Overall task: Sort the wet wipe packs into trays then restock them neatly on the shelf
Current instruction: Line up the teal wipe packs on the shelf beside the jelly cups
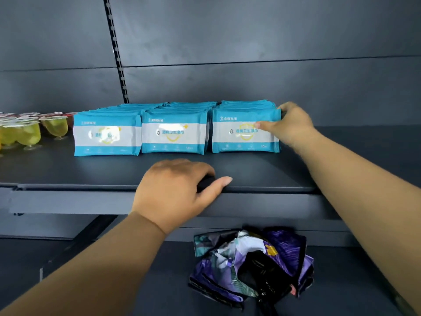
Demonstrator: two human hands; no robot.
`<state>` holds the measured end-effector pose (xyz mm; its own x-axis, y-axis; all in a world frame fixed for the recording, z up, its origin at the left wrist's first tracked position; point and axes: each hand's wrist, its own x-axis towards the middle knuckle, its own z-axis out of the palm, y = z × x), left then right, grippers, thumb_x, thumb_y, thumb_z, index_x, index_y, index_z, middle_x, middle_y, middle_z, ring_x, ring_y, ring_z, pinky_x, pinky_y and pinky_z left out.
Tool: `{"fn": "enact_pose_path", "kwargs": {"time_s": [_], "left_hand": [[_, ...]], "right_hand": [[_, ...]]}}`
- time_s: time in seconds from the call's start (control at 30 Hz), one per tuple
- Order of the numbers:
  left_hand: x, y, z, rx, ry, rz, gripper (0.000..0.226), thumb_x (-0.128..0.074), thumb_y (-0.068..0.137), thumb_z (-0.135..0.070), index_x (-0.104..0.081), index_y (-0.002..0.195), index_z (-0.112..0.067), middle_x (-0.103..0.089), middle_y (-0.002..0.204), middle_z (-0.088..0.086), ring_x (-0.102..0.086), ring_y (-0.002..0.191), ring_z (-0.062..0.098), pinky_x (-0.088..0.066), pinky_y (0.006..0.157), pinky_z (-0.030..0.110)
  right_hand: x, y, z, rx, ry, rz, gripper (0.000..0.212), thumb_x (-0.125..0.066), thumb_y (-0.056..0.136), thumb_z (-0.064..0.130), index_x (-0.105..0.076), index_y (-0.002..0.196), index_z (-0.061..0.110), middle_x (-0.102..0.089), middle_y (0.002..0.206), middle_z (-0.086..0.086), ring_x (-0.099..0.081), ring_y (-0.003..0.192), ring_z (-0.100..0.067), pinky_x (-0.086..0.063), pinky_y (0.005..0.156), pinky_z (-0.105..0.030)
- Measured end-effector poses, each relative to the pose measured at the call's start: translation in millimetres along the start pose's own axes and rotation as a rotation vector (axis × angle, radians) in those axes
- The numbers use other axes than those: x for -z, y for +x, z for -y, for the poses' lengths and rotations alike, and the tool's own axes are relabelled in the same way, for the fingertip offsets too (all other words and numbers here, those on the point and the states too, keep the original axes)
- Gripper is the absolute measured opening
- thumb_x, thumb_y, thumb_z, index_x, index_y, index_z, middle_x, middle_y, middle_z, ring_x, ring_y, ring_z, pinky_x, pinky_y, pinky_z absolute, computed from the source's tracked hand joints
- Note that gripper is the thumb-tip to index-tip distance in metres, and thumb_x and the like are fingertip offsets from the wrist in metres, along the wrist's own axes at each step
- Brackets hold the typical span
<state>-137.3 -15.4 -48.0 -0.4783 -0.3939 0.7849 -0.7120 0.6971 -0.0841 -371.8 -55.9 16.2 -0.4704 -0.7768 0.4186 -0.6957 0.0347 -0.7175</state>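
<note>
Wet wipe packs (174,131) in three rows on the dark shelf (68,169), standing upright, blue and white faces to the front, each row going back toward the rear wall. No tray visible around them.

Far left on the same shelf: small jelly cups (25,132), apart from the packs. Then the left row (107,134), just beside it the middle row (174,132), then the right row (245,133), with a thin gap before it.

Left hand (175,190) lying palm down on the front edge of the shelf, fingers curled over the lip, empty, well apart from the packs and in front of the middle row.

Right hand (293,125) at the right end of the right row, thumb on the face of the front pack, fingers reaching behind along the side of the row. Grip half closed around that end; probably pressing and squaring the row, not lifting.

Likely handling: light, soft, a little slippery film, easy to tip when standing. Best held by the flat faces, several pressed together, not by the thin sealed edges.

Below, on the lower shelf: a crumpled purple bag (250,263).
</note>
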Motion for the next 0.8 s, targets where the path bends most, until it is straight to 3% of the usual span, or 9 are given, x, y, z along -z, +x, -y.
{"fn": "enact_pose_path", "kwargs": {"time_s": [0.13, 0.33, 0.5, 0.63, 0.73, 0.8], "left_hand": [[-1.3, -0.3, -0.1, 0.006, 0.002, 0.027, 0.051, -0.033, 0.086, -0.057, -0.069, 0.07, -0.025, -0.063, 0.057, -0.004, -0.06, 0.054, 0.021, -0.038, 0.052, 0.022], [-1.4, -0.4, 0.4, -0.005, 0.012, 0.037, 0.051, -0.033, 0.085, -0.057, -0.067, 0.067, -0.024, -0.06, 0.054, -0.003, -0.058, 0.052, 0.022, -0.034, 0.052, 0.022], [-3.8, -0.7, 0.8, -0.008, 0.003, 0.011, 0.049, -0.035, 0.082, -0.056, -0.065, 0.064, -0.023, -0.059, 0.052, -0.004, -0.057, 0.048, 0.022, -0.033, 0.052, 0.022], [1.1, 0.4, -2.2, 0.054, -0.032, -0.013, 0.055, -0.03, 0.078, -0.061, -0.067, 0.068, -0.023, -0.061, 0.052, 0.0, -0.058, 0.051, 0.026, -0.029, 0.052, 0.021], [6.7, -0.3, -8.3, 0.117, -0.159, -0.072, 0.059, -0.028, 0.077, -0.059, -0.07, 0.079, -0.018, -0.068, 0.069, 0.005, -0.062, 0.068, 0.029, -0.033, 0.057, 0.024], [13.2, -13.5, -17.7, 0.149, -0.279, -0.14, 0.052, -0.036, 0.081, -0.05, -0.07, 0.09, -0.012, -0.07, 0.088, 0.007, -0.062, 0.086, 0.028, -0.04, 0.071, 0.028]], "right_hand": [[4.5, -7.4, -6.5, -0.008, -0.052, 0.074, 0.069, -0.079, 0.071, 0.028, -0.045, 0.128, 0.011, -0.042, 0.135, -0.01, -0.043, 0.125, -0.022, -0.037, 0.103, -0.031], [1.8, -12.3, -6.0, -0.036, 0.01, 0.125, 0.055, -0.078, 0.074, 0.019, -0.052, 0.122, 0.014, -0.058, 0.125, -0.002, -0.054, 0.114, -0.02, -0.04, 0.092, -0.025], [0.4, -14.1, -6.7, -0.081, -0.009, 0.112, 0.06, -0.076, 0.076, 0.026, -0.043, 0.123, 0.01, -0.053, 0.127, -0.004, -0.05, 0.116, -0.021, -0.038, 0.084, -0.026], [16.0, -38.7, -1.9, -0.136, 0.02, -0.039, 0.061, -0.072, 0.08, 0.029, -0.039, 0.128, 0.009, -0.043, 0.134, -0.009, -0.046, 0.12, -0.022, -0.035, 0.087, -0.025], [28.2, -86.9, 8.4, 0.049, -0.05, -0.18, 0.037, -0.063, 0.086, 0.026, -0.052, 0.118, 0.009, -0.052, 0.126, -0.006, -0.049, 0.115, -0.018, -0.03, 0.08, -0.015], [30.5, -128.4, 7.9, 0.235, -0.046, -0.255, 0.025, -0.061, 0.087, 0.021, -0.059, 0.109, 0.009, -0.057, 0.116, -0.005, -0.052, 0.108, -0.017, -0.027, 0.075, -0.011]]}}
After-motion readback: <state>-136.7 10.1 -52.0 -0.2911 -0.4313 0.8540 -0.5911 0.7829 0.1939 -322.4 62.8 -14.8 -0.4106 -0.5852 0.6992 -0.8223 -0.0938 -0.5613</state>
